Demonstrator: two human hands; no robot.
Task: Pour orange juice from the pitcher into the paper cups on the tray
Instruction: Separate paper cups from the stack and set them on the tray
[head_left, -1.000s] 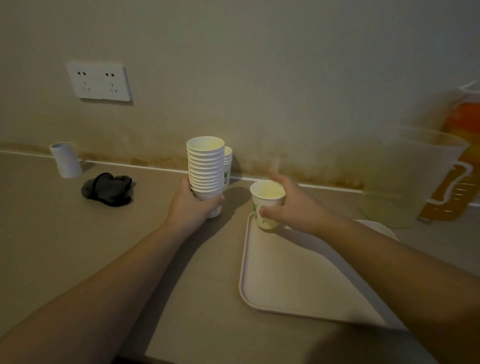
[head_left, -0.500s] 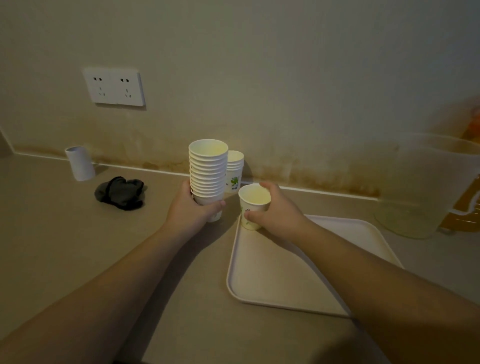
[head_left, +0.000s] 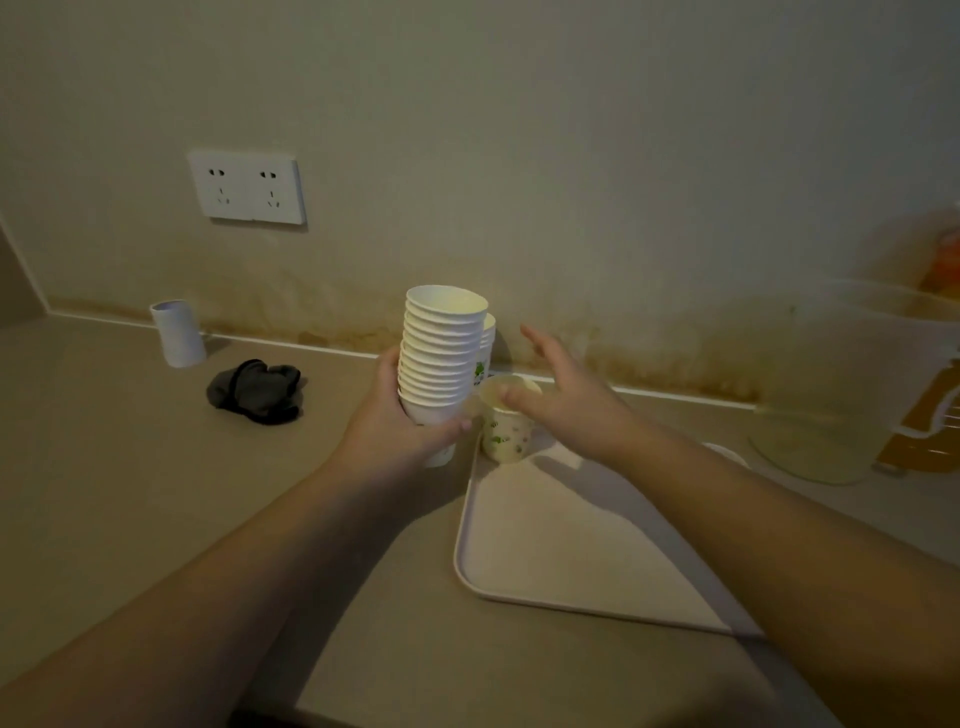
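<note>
My left hand (head_left: 402, 428) grips a tall stack of white paper cups (head_left: 441, 351), lifted and tilted a little. A single paper cup (head_left: 506, 434) with a green print stands upright on the far left corner of the pale tray (head_left: 561, 551). My right hand (head_left: 566, 397) hovers just over and beside that cup with its fingers spread and holds nothing. A clear plastic pitcher (head_left: 841, 384) stands at the far right by the wall; orange shows behind it. A second, shorter stack of cups (head_left: 485, 343) is partly hidden behind the held stack.
A dark crumpled cloth (head_left: 257, 389) and a white cardboard tube (head_left: 176, 332) lie on the counter at the left near the wall. A double wall socket (head_left: 247, 187) is above them. An orange carton (head_left: 935, 410) stands behind the pitcher.
My right hand let go of the single cup, which now stands on the tray corner, and opened. My left hand raised and tilted the cup stack.
</note>
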